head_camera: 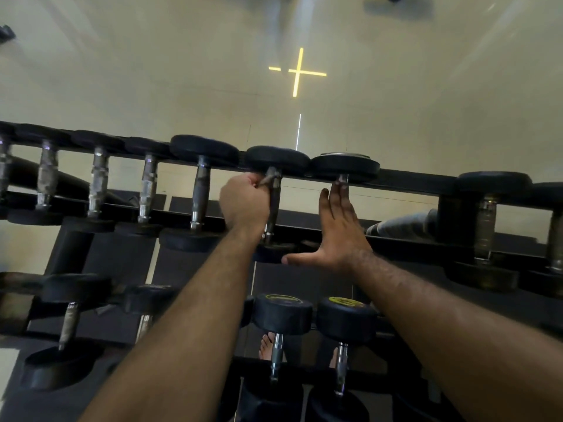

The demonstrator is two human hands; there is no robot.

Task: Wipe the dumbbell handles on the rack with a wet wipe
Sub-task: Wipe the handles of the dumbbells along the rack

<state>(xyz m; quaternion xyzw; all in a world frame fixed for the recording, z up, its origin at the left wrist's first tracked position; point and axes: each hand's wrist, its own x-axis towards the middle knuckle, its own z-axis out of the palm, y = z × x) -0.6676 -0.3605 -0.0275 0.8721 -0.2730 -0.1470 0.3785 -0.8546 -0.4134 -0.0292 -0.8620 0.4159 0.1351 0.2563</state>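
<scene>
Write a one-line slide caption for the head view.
Left hand grips a dumbbell handle on the rack; right hand open alongside.

Black two-tier rack (411,178), rows of dumbbells (97,181) across both tiers.

dumbbells, upper tier (199,190): nine at least partly visible, perhaps more past the blurred frame edges | dumbbells, lower tier (281,336): four | rack (408,178): one | hands: two, left hand (243,202) and right hand (338,229) | bare feet below (266,347): two | glowing yellow cross beyond the rack (298,73): one
</scene>
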